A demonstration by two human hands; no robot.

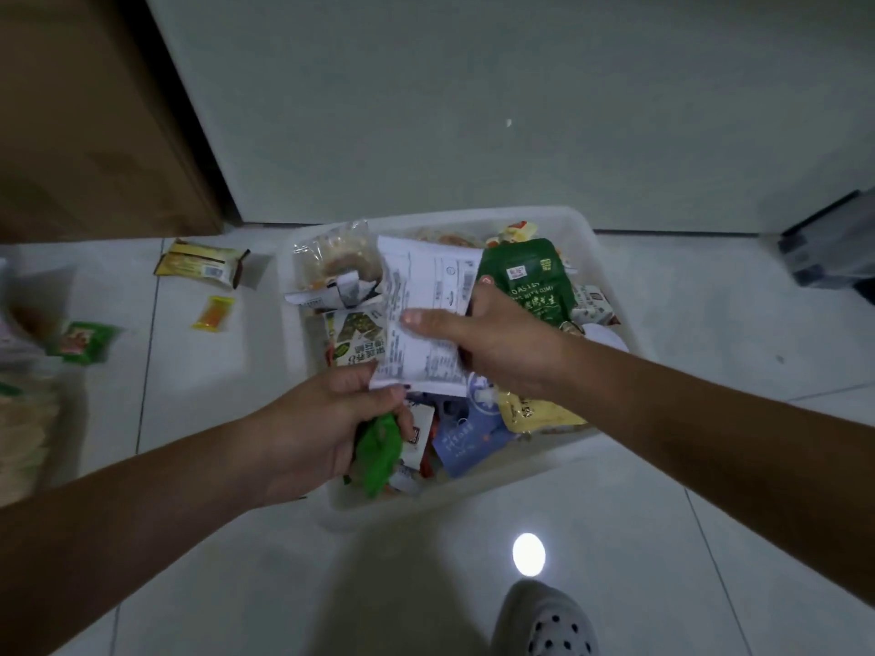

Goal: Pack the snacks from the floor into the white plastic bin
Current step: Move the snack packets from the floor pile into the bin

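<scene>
Dim out here, with a cool greenish cast over everything. One hard round glare spot [529, 554] burns on the glossy floor [663, 537] close in, a lamp overhead mirrored in the tile. A soft, broad shadow pools on the near side of the white plastic bin [497, 471], and fainter ones fall to the right of the loose packets [201, 265] at far left. The centre is sharpest: print lines show on the white packet [426, 300], too fine to read. The left edge smears badly, the dark object [828, 243] at right is soft, and the door [94, 111] leans with wide-angle bend.
</scene>
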